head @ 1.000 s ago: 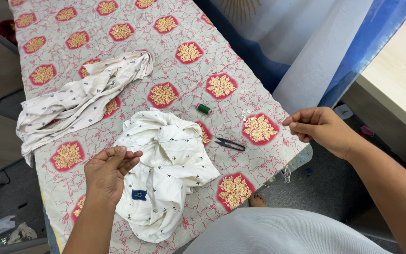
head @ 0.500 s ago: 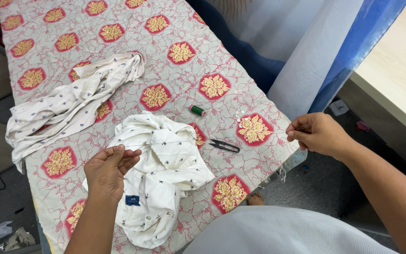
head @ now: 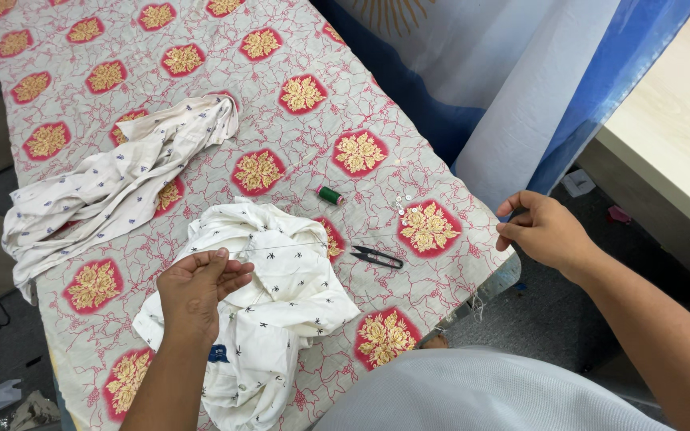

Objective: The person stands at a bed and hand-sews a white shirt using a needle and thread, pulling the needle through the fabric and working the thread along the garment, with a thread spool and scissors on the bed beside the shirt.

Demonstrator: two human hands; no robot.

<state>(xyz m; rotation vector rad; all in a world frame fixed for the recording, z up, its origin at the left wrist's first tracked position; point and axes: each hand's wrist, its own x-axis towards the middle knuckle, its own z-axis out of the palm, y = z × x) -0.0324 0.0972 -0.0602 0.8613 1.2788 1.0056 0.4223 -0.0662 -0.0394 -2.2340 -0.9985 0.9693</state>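
Note:
My left hand (head: 195, 289) rests on a crumpled white shirt with small dark motifs (head: 281, 311), fingers pinched on its fabric. A thin dark thread (head: 297, 246) runs taut from that pinch toward my right hand (head: 543, 231), which is held off the table's right edge with fingertips pinched together on the thread's far end. Small black thread snips (head: 377, 256) lie on the patterned cloth beside the shirt. A green thread spool (head: 330, 195) lies a little farther back. Several tiny white buttons (head: 406, 199) are scattered near a gold motif.
The table is covered with a grey cloth with red lines and gold medallions (head: 201, 48). A second white printed garment (head: 113, 187) lies bunched at the left. A white and blue fabric (head: 537, 88) hangs at the right, next to a pale wooden surface (head: 680, 136).
My right hand has moved outward to the right, away from the table, drawing the thread taut. My left hand stays pinched on the shirt.

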